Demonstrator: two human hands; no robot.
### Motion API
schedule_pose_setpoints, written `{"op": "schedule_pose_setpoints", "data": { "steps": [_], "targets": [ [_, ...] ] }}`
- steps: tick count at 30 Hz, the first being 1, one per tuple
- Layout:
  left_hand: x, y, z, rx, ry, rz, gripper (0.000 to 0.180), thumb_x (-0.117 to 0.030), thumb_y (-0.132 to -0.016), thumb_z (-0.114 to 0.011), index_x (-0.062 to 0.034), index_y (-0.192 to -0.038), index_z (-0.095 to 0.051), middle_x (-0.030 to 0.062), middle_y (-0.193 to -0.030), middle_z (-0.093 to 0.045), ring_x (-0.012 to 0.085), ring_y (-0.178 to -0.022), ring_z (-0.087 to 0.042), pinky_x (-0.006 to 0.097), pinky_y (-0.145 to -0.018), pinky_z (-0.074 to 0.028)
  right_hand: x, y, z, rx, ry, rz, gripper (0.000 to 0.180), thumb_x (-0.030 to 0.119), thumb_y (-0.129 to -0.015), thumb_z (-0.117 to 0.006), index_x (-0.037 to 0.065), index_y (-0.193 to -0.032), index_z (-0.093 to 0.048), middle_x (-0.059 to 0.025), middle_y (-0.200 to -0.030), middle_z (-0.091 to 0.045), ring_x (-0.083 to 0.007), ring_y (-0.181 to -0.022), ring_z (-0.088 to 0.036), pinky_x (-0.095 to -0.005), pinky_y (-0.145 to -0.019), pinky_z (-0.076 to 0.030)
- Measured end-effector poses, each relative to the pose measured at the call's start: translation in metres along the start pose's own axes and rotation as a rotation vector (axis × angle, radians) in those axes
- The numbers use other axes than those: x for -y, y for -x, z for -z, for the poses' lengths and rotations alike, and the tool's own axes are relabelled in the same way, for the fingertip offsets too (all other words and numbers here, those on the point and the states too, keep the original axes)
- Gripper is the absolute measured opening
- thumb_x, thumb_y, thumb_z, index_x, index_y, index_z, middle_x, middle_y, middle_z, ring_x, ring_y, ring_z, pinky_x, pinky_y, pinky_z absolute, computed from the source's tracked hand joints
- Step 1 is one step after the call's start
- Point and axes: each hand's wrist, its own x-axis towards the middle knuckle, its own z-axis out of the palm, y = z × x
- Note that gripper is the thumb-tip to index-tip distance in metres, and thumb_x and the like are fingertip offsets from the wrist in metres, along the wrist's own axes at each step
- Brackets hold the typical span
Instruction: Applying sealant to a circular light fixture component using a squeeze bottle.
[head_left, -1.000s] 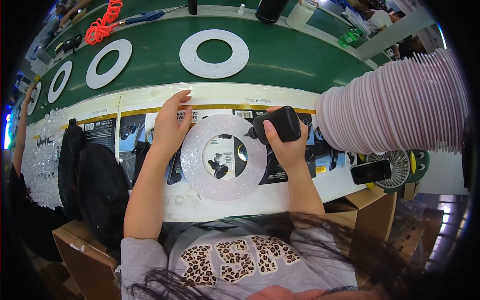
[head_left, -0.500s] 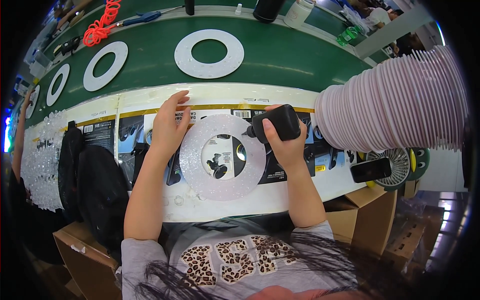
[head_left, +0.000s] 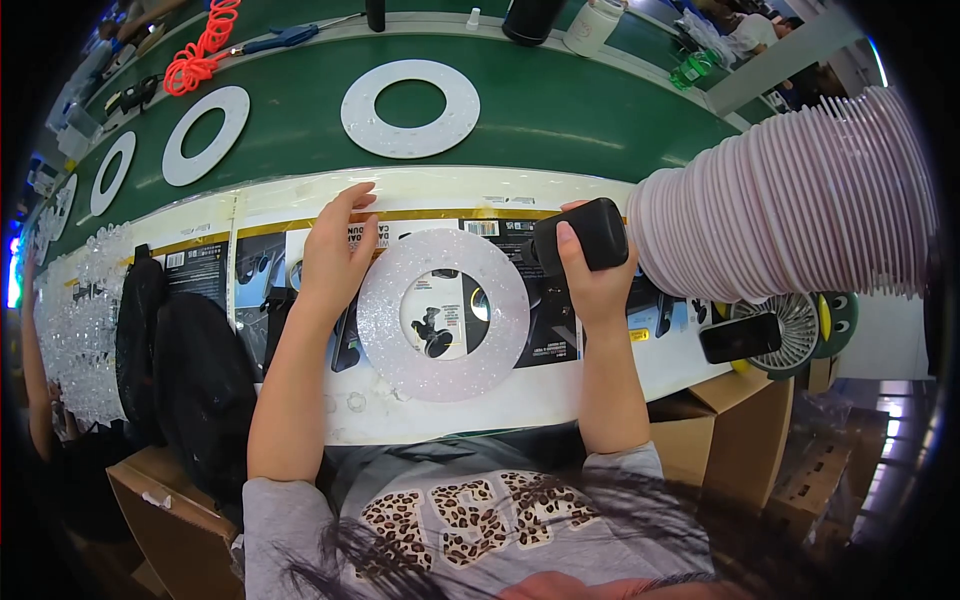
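Glittery ring (head_left: 382, 315): flat on the printed sheets (head_left: 563, 318) over your white table (head_left: 540, 402), print showing through its hole. Reference for every place below.
Left hand (head_left: 342, 245): at the ring's far-left edge, fingers loosely bent, nothing in its grasp. Can't tell if the thumb touches the rim.
Right hand (head_left: 597, 277): just right of the ring, wrapped around the black bottle.
Black bottle (head_left: 592, 236): tilted, nose toward the ring's far-right edge. Tip is lost against the dark print (bad contrast there), so can't tell whether it sits over the rim.
Bottle control: I'd sight the tip over glitter before any squeeze, then go light and even; a hard squeeze would probably blob.
Tip height: close to the ring's face, no scraping.
Bracing: rest your left fingertips on the ring's outer edge, since a flat ring on slick sheets may skate. Fingers off the face.
Ring stack (head_left: 770, 205): right of the ring, near your bottle hand. Swing shallow; a knock could topple it.
Phone (head_left: 740, 338): right of the ring, nearer you than the stack. Mind drips.
White rings (head_left: 460, 100): beyond the ring on the green surface (head_left: 560, 110), well apart, out of your way.
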Motion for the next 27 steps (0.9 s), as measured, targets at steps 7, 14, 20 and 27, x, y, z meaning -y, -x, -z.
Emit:
{"op": "schedule_pose_setpoints", "data": {
  "steps": [7, 14, 20, 27],
  "targets": [
    [-0.0013, 0.0000, 0.0007, 0.002, 0.007, 0.008, 0.036, -0.004, -0.087, -0.058, -0.0053, -0.123, -0.053, 0.0147, -0.108, -0.063, 0.0256, -0.094, -0.064, 0.035, -0.084, -0.050, -0.0035, 0.0007, -0.0026, 0.009, -0.037, -0.072, 0.019, 0.014, -0.080, -0.070, 0.002, -0.093, -0.063, -0.0043, -0.077, -0.065, -0.0106, -0.068, -0.059, -0.0244, -0.064, -0.048],
    [-0.0022, -0.0002, 0.0008, 0.005, -0.010, -0.001, 0.036, -0.005, -0.087, -0.058, -0.0051, -0.123, -0.053, 0.0149, -0.109, -0.063, 0.0264, -0.095, -0.064, 0.036, -0.085, -0.050, -0.0087, 0.0009, -0.0013, 0.048, -0.018, -0.047, 0.015, 0.011, -0.086, -0.066, 0.001, -0.096, -0.063, -0.0027, -0.080, -0.064, -0.0077, -0.073, -0.059, -0.0224, -0.065, -0.049],
    [-0.0017, -0.0001, 0.0006, -0.002, -0.005, -0.014, 0.036, -0.005, -0.087, -0.059, -0.0049, -0.122, -0.053, 0.0150, -0.108, -0.063, 0.0265, -0.095, -0.064, 0.036, -0.085, -0.050, -0.0095, 0.0017, -0.0024, 0.051, -0.047, -0.074, 0.016, 0.012, -0.086, -0.066, 0.001, -0.097, -0.064, -0.0030, -0.082, -0.064, -0.0077, -0.074, -0.059, -0.0225, -0.066, -0.049],
    [0.0000, -0.0004, 0.0000, -0.012, -0.003, -0.024, 0.036, -0.004, -0.086, -0.059, -0.0049, -0.122, -0.053, 0.0149, -0.107, -0.064, 0.0272, -0.094, -0.064, 0.036, -0.084, -0.049, -0.0091, 0.0007, -0.0026, 0.052, -0.020, -0.069, 0.017, 0.013, -0.086, -0.066, 0.001, -0.097, -0.064, -0.0030, -0.082, -0.064, -0.0080, -0.074, -0.059, -0.0226, -0.066, -0.049]
  ]
}}
